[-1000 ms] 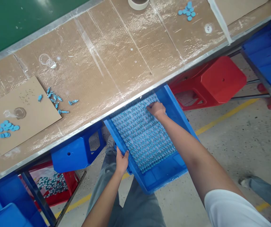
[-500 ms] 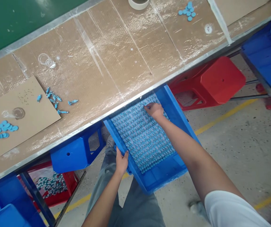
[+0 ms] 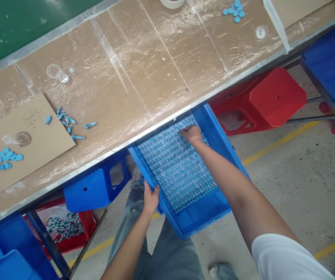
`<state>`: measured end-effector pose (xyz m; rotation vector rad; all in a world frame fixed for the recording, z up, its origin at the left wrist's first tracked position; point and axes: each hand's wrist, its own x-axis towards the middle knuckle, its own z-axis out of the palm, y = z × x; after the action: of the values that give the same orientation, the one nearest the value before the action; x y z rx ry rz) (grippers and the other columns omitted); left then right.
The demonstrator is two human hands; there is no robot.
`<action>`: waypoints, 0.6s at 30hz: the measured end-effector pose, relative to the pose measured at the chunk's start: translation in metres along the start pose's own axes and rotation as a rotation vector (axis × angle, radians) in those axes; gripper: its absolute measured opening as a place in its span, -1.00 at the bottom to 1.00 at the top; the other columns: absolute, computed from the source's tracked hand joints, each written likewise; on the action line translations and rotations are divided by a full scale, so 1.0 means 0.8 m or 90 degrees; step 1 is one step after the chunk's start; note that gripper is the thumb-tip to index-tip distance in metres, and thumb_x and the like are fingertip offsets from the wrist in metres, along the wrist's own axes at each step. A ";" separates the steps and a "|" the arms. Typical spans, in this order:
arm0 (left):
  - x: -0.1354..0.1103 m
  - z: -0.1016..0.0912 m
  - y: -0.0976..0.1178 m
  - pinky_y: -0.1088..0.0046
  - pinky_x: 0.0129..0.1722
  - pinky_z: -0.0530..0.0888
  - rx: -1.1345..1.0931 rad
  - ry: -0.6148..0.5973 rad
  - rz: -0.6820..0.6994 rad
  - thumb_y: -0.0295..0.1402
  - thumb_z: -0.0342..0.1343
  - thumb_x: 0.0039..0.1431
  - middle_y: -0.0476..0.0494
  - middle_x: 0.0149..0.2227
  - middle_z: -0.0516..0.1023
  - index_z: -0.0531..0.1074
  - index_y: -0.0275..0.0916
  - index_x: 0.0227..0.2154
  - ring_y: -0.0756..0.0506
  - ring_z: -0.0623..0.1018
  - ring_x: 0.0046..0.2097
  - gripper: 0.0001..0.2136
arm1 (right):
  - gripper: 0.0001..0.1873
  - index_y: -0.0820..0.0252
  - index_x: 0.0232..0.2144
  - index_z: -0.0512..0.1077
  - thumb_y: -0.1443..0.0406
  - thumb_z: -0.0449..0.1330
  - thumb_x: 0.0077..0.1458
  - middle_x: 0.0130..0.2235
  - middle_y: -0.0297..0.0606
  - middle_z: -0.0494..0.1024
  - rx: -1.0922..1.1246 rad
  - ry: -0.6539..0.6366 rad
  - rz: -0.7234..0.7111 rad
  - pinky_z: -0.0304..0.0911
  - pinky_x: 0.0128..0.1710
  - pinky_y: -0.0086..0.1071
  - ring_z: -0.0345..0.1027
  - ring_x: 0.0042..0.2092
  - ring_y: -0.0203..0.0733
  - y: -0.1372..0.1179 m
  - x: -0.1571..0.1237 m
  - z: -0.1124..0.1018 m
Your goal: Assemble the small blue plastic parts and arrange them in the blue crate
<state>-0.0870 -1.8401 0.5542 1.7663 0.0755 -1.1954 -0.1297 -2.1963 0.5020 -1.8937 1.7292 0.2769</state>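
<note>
A blue plastic crate [image 3: 198, 224] sits tilted against the table's front edge, partly under it. Dense rows of small light-blue and clear parts [image 3: 181, 175] fill most of its floor. My left hand [image 3: 150, 199] is closed on the crate's left rim, thumb on top. Over the far end of the rows, my right hand [image 3: 192, 134] is closed in a pinch, fingertips down at the parts. Whatever lies between those fingertips is too small to make out.
On the cardboard-covered table [image 3: 144, 70] lie loose blue pieces [image 3: 65, 118], blue discs [image 3: 9, 156] and more discs [image 3: 234, 11]. A blue stool [image 3: 88, 190] and a red stool [image 3: 276, 99] stand partly under it. Another person's foot [image 3: 214, 269] shows below the crate.
The other person's foot has moved left at the bottom of the view. My hands and the crate stay nearly in place; the view has shifted slightly.
</note>
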 end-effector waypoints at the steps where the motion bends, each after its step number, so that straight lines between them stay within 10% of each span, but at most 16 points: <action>1: 0.000 0.000 0.000 0.21 0.21 0.37 -0.001 0.001 0.001 -0.11 0.23 0.15 -0.24 0.26 0.39 0.14 -0.07 0.31 -0.23 0.45 0.22 -0.30 | -0.76 0.16 -0.33 0.63 0.13 0.32 0.02 -0.21 -0.15 0.67 0.001 0.001 0.002 0.39 0.01 -0.28 0.54 -0.06 0.03 0.001 0.001 -0.001; 18: -0.001 0.002 0.006 0.21 0.24 0.34 0.017 -0.011 -0.003 -0.17 0.17 0.21 -0.25 0.28 0.36 0.12 -0.10 0.31 -0.22 0.41 0.25 -0.36 | -0.75 0.15 -0.31 0.63 0.12 0.33 0.02 -0.21 -0.20 0.66 -0.022 -0.011 -0.007 0.41 -0.03 -0.31 0.54 -0.08 -0.01 -0.005 -0.002 -0.012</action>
<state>-0.0861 -1.8435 0.5578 1.7802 0.0535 -1.2205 -0.1279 -2.2003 0.5119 -1.9192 1.7126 0.3203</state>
